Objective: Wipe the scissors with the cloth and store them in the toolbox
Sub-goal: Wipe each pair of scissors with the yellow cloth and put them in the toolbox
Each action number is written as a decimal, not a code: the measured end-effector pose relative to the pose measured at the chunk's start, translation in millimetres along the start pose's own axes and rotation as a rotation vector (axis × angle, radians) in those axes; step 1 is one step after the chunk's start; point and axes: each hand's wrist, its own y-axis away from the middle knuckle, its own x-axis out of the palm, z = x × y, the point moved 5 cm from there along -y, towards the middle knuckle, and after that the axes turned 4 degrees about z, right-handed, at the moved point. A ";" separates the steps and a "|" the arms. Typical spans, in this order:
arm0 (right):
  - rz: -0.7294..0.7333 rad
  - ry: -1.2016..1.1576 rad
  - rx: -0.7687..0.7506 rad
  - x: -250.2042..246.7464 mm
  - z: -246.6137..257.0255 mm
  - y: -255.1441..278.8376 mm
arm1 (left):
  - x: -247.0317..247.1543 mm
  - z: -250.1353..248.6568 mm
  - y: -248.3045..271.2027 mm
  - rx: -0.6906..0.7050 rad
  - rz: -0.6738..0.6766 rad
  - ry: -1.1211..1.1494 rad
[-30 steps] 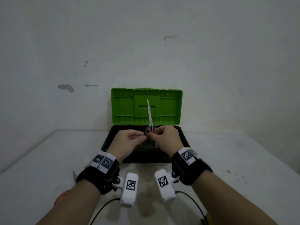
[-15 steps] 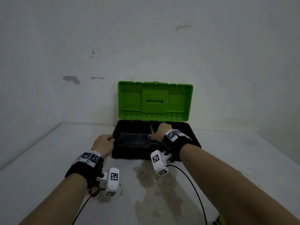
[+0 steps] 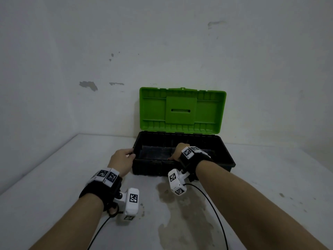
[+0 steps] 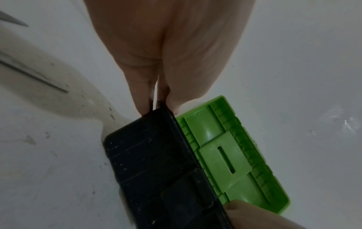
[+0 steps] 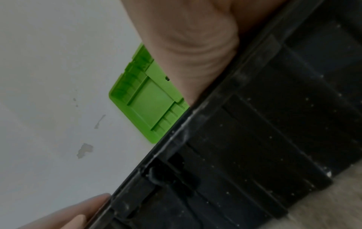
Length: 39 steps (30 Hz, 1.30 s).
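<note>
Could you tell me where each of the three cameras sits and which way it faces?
Head: worn on the head, facing forward and down at the toolbox on the table; both forearms and hands show.
Left wrist: looks along the left hand, which grips the box's left end.
Right wrist: looks along the right hand at the box's black front wall.
Shared: all three show the green lid, standing open.
</note>
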 end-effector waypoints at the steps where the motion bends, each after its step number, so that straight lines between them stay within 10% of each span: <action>1: 0.022 -0.009 -0.019 1.4 -1.3 0.7 | -0.5 -1.5 1.5 0.002 0.000 -0.002; 19: -0.386 -0.223 -0.207 -21.8 -76.7 171.4 | -26.9 22.3 118.2 -0.137 -0.019 -0.235; 28: -0.444 -0.190 -0.002 6.0 -176.9 254.3 | -53.6 48.3 131.5 -0.370 -0.031 -0.691; 39: -0.376 -0.036 0.255 19.8 -226.7 274.6 | -41.7 25.9 168.9 -0.322 0.112 -0.775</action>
